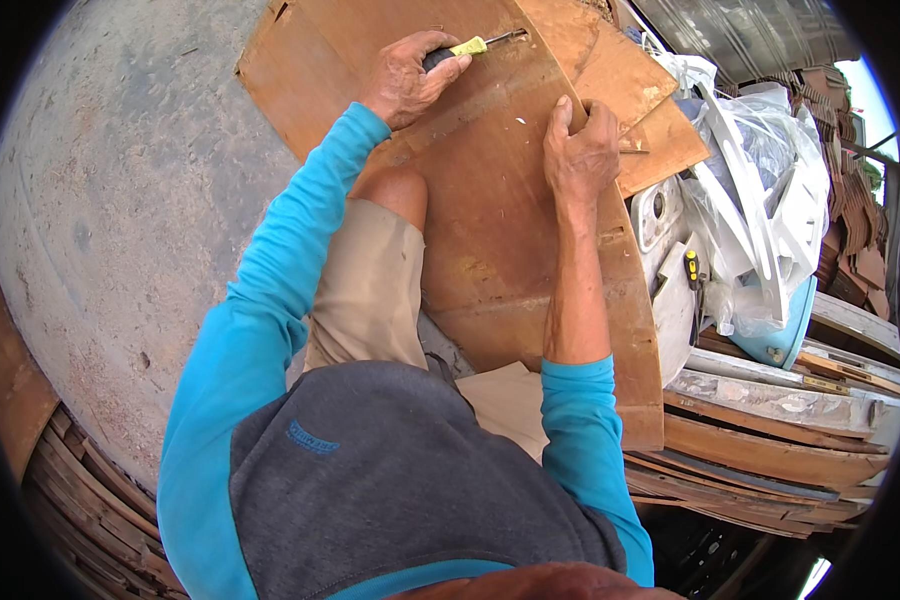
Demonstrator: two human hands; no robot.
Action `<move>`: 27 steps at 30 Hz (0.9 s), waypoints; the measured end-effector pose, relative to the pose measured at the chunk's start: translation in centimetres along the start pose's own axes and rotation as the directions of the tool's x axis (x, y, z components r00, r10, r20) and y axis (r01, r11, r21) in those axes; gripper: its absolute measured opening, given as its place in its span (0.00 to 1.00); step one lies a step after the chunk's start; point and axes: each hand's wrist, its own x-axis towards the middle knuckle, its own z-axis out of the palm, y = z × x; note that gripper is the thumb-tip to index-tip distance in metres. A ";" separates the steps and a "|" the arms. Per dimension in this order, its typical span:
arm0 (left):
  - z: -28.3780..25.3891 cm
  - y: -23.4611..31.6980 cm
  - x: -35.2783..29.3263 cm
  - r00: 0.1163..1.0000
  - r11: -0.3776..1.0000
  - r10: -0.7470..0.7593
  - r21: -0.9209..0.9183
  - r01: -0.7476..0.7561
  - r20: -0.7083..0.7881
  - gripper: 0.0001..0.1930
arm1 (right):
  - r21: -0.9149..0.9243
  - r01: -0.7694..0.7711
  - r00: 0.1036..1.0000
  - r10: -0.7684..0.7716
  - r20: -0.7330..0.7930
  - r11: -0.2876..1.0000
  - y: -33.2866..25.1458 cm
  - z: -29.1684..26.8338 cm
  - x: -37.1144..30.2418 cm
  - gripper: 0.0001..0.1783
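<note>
A large brown wooden panel lies slanted in front of me, against my bare knee. My left hand is closed around the black and yellow handle of a screwdriver. The metal shaft points right, and its tip meets the panel near a small dark slot by the far right edge. On that same edge, closer to me, my right hand grips the panel with the thumb on top. Its other fingers are partly hidden.
More thin wooden sheets lie beyond the panel. At right are a second screwdriver, white plastic pieces, a light blue tub, stacked planks and roof tiles. Concrete floor spreads out at left.
</note>
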 end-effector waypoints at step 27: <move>2.4 -0.8 -0.3 0.984 0.961 -0.178 -0.220 0.170 -0.020 0.18 | -0.061 0.044 0.997 -0.048 -0.059 0.997 0.1 0.7 -0.4 0.19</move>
